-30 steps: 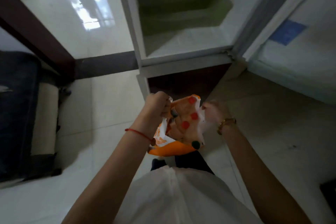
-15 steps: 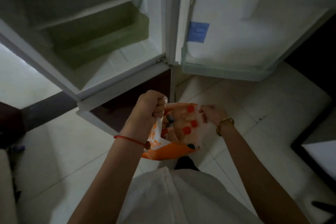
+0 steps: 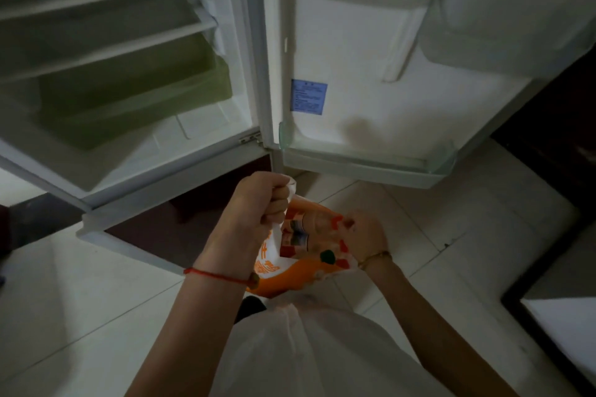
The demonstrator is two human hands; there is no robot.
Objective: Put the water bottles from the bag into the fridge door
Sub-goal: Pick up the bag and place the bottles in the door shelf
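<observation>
**Inspector A:** Far left, what stands there?

**Inspector B:** The open white fridge compartment (image 3: 135, 145), with white wire-edged shelves and a translucent green plastic drawer (image 3: 138, 97) at its bottom.

**A:** Next across?

**B:** The left hand (image 3: 258, 203), red string bracelet (image 3: 219, 275) at the wrist, is clenched in a fist on the white upper edge of the orange-and-white printed plastic bag (image 3: 290, 271), lifting that side. The bag hangs over the pale tiled floor (image 3: 80, 316), just below the fridge.

**A:** The task's items?

**B:** Through the bag's mouth, the labelled clear plastic water bottles (image 3: 295, 232) show, lying inside. How many, I cannot tell.

**A:** The other hand?

**B:** The right hand (image 3: 366, 235), gold-coloured bangle (image 3: 375, 258) at the wrist, pinches the bag's opposite edge and holds the mouth apart. It is blurred.

**A:** Further right?

**B:** The white fridge door (image 3: 371, 106) stands open, a blue label (image 3: 308, 97) on its inner face. Its clear lower shelf (image 3: 364, 164) sits just above the hands, with a second shelf higher up.
</observation>
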